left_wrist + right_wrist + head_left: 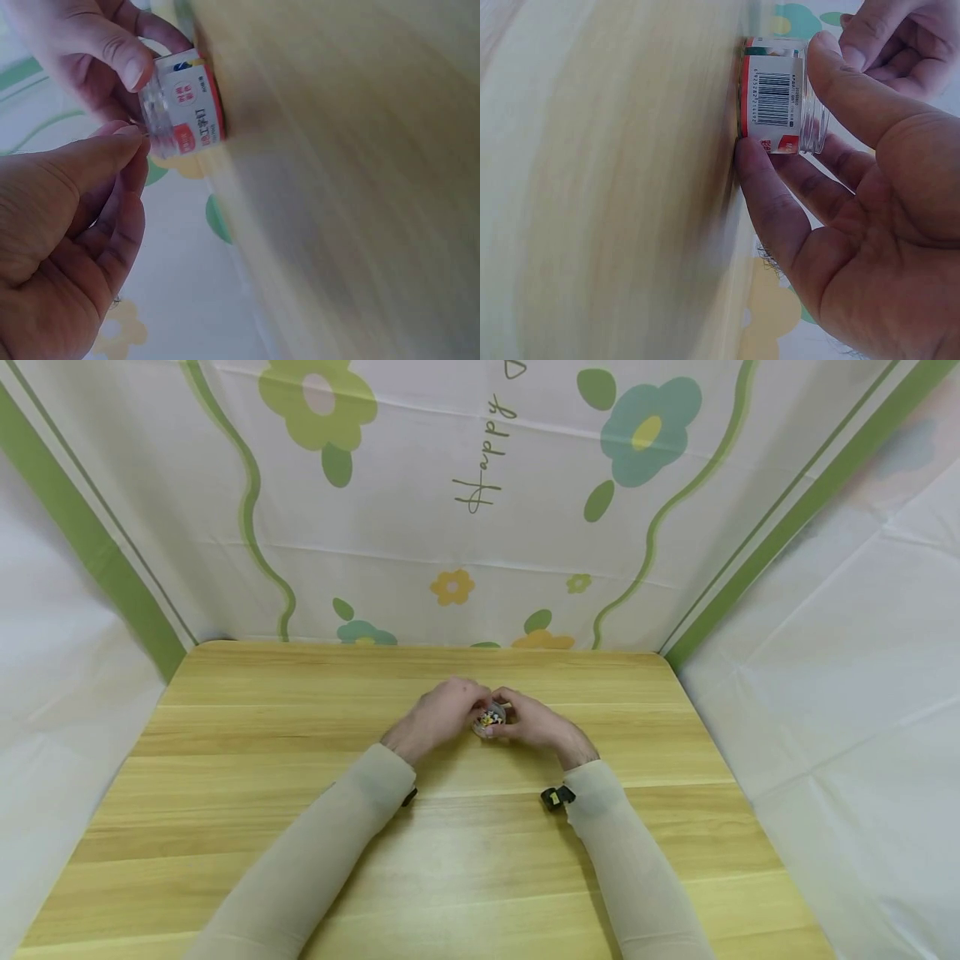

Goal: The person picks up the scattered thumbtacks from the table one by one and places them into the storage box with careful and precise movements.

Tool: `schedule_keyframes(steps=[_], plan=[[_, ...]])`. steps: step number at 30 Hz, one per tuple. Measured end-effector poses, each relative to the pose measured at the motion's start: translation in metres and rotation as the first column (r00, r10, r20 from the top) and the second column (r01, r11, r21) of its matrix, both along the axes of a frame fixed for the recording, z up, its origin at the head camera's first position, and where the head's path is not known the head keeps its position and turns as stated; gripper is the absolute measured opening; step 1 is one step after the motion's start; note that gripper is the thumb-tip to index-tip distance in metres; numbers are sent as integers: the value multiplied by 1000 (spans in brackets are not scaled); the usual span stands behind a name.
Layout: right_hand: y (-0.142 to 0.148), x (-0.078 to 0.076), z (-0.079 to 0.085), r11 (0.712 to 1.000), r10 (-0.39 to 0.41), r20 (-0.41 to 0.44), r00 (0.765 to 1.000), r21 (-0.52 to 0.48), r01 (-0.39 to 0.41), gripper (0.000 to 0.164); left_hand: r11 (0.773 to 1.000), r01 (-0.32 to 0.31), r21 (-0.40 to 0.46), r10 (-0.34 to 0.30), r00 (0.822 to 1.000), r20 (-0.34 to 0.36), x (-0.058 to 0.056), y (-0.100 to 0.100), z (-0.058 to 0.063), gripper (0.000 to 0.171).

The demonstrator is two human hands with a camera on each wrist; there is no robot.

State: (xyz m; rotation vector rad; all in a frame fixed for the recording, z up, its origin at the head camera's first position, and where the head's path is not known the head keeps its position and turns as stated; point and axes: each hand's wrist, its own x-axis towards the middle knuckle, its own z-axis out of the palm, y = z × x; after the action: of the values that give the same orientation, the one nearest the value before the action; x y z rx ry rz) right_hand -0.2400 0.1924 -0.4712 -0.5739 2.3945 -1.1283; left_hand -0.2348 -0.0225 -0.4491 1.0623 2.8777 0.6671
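A small clear jar with a white and red label stands upright on the wooden table, its mouth uncovered. Inside lie several small push pins in white, yellow and dark colours. My right hand holds the jar from the right, thumb near the rim and fingers round its side; in the right wrist view the label shows a barcode. At the jar's mouth my left hand has thumb and forefinger pinched together. What sits between those fingertips is almost hidden, seemingly one push pin.
The wooden table reaches back to a white hanging cloth with printed flowers. White cloth sides flank the table. A dark wrist strap with a small device sits at the right cuff.
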Motion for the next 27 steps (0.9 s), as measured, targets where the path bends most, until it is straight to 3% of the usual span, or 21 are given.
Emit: schedule_keyframes(steps=[4,9,15,21,27], plan=[[-1,0,-1,1000,0,-6,1000,-3,0,44,1000,-17,11,17,1000,24,-1,-1,-2,15],[-7,2,0,1000,5,-43,999,26,-4,47,998,-54,41,52,997,49,1,-13,3,16],[-26,8,2,995,59,-141,988,90,-47,51,995,-88,47,86,995,40,4,-34,10,11],[-47,15,-3,982,72,-213,974,187,-31,62,991,-115,62,115,993,14,8,-56,13,13],[-46,19,1,981,47,-230,972,193,-2,69,977,-202,69,201,979,13,12,-85,13,27]])
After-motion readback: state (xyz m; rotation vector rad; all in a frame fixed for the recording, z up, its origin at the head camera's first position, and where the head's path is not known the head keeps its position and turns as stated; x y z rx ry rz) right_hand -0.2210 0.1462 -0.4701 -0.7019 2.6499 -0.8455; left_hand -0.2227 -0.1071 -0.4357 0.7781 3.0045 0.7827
